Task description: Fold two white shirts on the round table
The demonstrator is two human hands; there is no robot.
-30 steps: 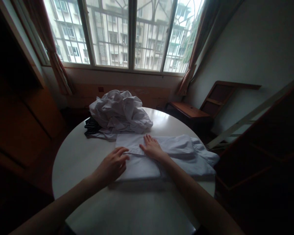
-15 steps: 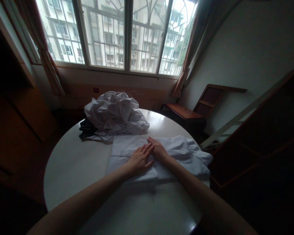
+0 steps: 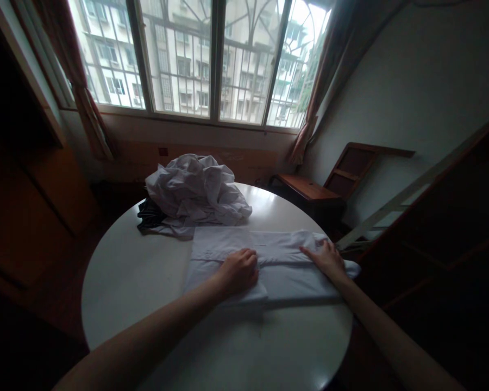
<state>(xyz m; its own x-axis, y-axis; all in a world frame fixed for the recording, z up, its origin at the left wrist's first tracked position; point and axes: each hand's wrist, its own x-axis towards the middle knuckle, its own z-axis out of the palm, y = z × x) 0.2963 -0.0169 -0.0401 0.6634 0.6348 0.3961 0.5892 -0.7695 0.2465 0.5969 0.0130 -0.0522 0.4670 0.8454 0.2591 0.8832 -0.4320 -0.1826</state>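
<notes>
A white shirt (image 3: pixel 289 277), partly folded, lies flat across the round table. Over its doubled left part, near the fold's edge, my left hand (image 3: pixel 241 270) rests with fingers curled into the cloth. My right hand (image 3: pixel 328 258) is at the shirt's right end, its thumb on top and its fingers bent around the bunched fabric. Its fingertips are partly hidden by the cloth. Behind the shirt sits a crumpled heap of white clothes (image 3: pixel 195 190), with a dark striped cloth (image 3: pixel 150 214) poking out at its left.
The round white table (image 3: pixel 122 271) carries all the cloth. Past its far right side stand a wooden chair (image 3: pixel 305 187) and a pale ladder-like frame (image 3: pixel 378 214). A barred window (image 3: pixel 215 65) with tied curtains (image 3: pixel 87 114) lies beyond. Wooden cabinets (image 3: pixel 61 190) line the left.
My right hand has moved right, from beside my left hand to the shirt's right end. My left hand's fingers, flat before, have curled. The shirt's right part looks smoother.
</notes>
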